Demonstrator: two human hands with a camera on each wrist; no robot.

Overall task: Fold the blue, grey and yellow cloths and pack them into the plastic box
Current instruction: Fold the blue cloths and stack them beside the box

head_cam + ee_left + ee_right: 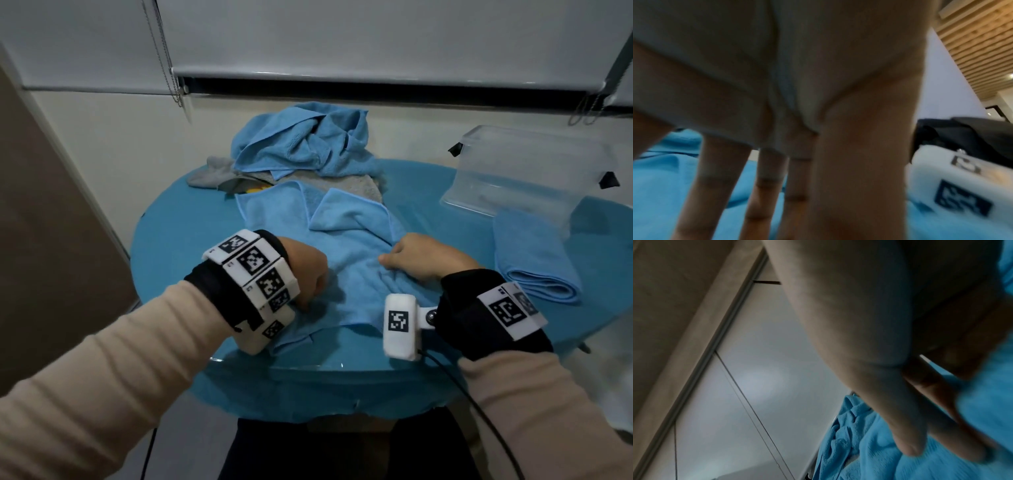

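Observation:
A blue cloth [346, 246] lies spread on the round blue table [178, 240], its far right corner folded over. My left hand [308, 298] reaches down onto the cloth's near left part; in the left wrist view its fingers [764, 186] are straight and spread, tips on the cloth [663, 186]. My right hand [394, 260] pinches a raised fold of the cloth between thumb [906, 434] and fingers. Behind lie a crumpled blue cloth [301, 137], a grey cloth [212, 174] and a sliver of yellow cloth [255, 189]. The clear plastic box [513, 171] stands at the right.
A folded blue cloth [534, 260] lies in front of the plastic box at the table's right. A wall and a window blind [376, 34] with bead chains [168, 61] stand close behind the table. The table's near edge [308, 366] is just below my wrists.

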